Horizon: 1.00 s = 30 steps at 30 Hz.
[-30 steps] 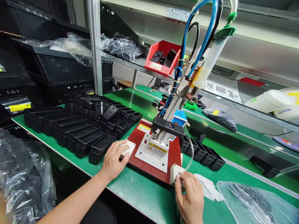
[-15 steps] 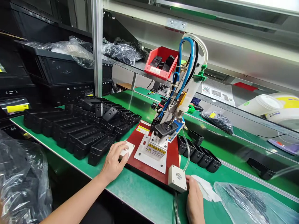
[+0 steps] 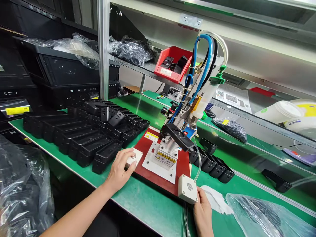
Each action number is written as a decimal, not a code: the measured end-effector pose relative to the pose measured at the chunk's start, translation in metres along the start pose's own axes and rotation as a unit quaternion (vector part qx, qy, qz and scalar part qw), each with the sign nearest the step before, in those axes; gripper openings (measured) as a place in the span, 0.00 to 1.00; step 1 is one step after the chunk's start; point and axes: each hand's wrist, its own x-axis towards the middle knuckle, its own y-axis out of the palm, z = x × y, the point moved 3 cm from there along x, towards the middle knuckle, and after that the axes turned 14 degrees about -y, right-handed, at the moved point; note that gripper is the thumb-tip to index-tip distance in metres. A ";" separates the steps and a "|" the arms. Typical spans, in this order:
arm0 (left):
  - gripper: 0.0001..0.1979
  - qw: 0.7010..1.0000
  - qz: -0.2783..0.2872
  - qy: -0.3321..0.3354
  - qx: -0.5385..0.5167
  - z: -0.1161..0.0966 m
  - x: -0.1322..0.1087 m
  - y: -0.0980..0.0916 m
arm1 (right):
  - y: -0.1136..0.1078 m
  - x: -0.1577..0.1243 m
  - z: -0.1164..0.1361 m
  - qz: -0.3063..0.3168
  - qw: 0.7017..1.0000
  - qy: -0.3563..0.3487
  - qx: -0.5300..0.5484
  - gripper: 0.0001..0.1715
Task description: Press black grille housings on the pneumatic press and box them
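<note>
My left hand lies on the white button box at the left corner of the red base plate, fingers loosely spread over its edge and thumb beside the button. My right hand rests on the green table against the near right side of the second white button box, fingers stretched out, the button uncovered. A black plastic part sits on the metal fixture, turned at an angle. The glue dispenser, with blue hoses, hangs just above it.
Rows of black plastic housings fill the table to the left, and more stand right of the fixture. A white cloth and a clear bag lie at the right. A red bin sits on the shelf.
My right hand came off the top of the right button box and drew back beside it. The black part on the fixture has turned round. My left hand stayed on its box.
</note>
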 end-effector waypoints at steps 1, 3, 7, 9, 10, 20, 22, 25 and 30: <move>0.10 1.000 0.000 0.000 0.000 0.000 0.000 0.000 | 0.001 0.000 -0.001 -0.005 1.000 0.016 -0.004 0.21; 0.10 1.000 0.002 0.000 0.001 0.000 0.000 0.000 | 0.002 -0.002 -0.002 -0.017 0.999 0.044 -0.006 0.25; 0.11 1.000 0.002 0.002 0.000 -0.001 0.000 0.000 | 0.004 -0.003 -0.003 -0.006 0.997 0.073 0.005 0.27; 0.11 1.000 0.001 0.003 -0.001 -0.001 0.000 0.000 | 0.004 -0.003 -0.004 -0.001 0.997 0.077 0.007 0.27; 0.11 1.000 0.002 0.003 -0.002 -0.001 0.000 0.000 | 0.003 -0.003 -0.004 0.002 0.997 0.076 0.007 0.27; 0.12 1.000 0.008 -0.008 -0.006 0.001 0.000 0.001 | 0.002 -0.003 -0.007 0.011 0.998 0.069 0.003 0.23; 0.12 1.000 0.007 -0.009 -0.009 0.001 0.000 0.001 | 0.002 -0.003 -0.007 0.015 0.998 0.066 -0.002 0.23; 0.12 1.000 0.006 -0.010 -0.011 0.000 -0.001 0.000 | 0.002 -0.003 -0.007 0.020 0.998 0.067 -0.004 0.23; 0.12 1.000 0.002 -0.012 -0.011 0.000 0.000 0.000 | 0.003 -0.004 -0.008 0.023 0.997 0.070 -0.003 0.23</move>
